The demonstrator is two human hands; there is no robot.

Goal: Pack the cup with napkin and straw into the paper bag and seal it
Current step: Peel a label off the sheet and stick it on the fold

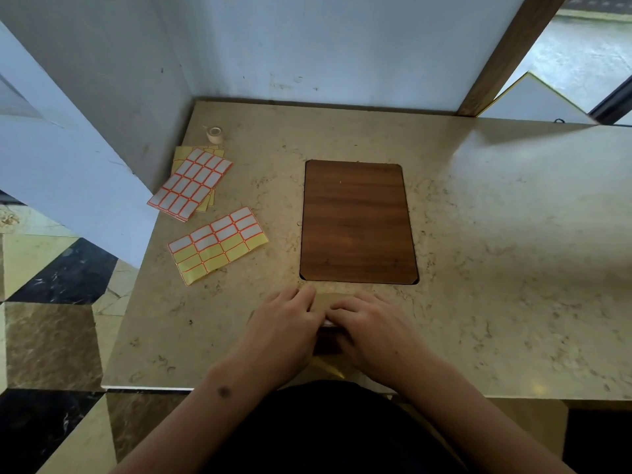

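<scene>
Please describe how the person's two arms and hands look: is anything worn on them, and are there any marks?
Both forearms are bare, with no sleeves in view. The left hand and the right hand wear no gloves, and no rings, watch or bracelet can be seen. One small dark round mark sits on the left forearm near the wrist. The fingers look short-nailed, though blur hides detail.

Left hand [285, 323] and right hand [371, 328] side by side at the near edge of the surface, palms down, fingers curled, fingertips nearly touching. Forearms bare.
</scene>
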